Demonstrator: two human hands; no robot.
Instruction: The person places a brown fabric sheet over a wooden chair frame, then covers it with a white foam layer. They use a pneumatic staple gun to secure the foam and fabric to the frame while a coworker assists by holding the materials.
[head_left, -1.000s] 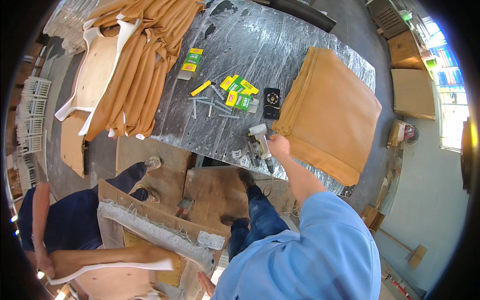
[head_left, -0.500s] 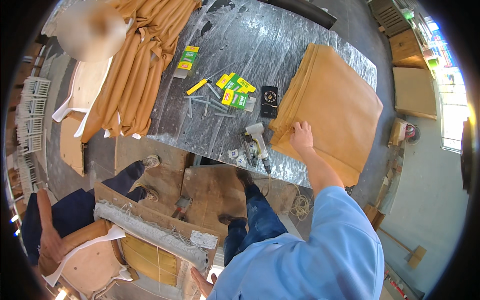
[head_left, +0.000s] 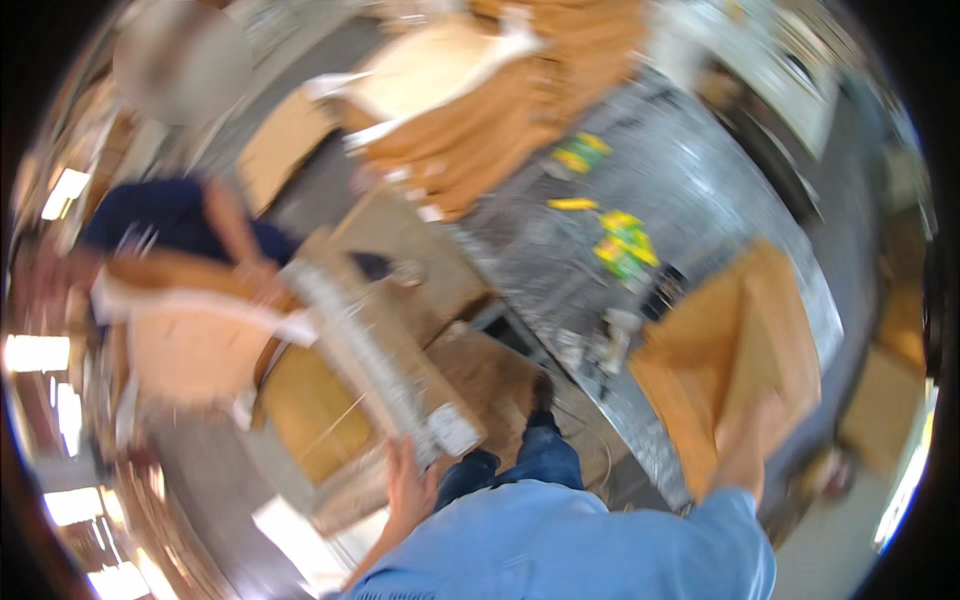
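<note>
Right grip (head_left: 755,428) at folded leatherette (head_left: 690,365), counter's (head_left: 690,160) right edge; blurred, closure unclear. Left grip (head_left: 408,490) wide. I'd lift evenly.

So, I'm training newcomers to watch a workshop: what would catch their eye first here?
Probably the bright yellow-and-green boxes on the grey table, though blurred. Then the tan sheets on the table at right, with the right hand at them, and the draped tan heap at the top. At left, a co-worker has a white-edged panel.
</note>
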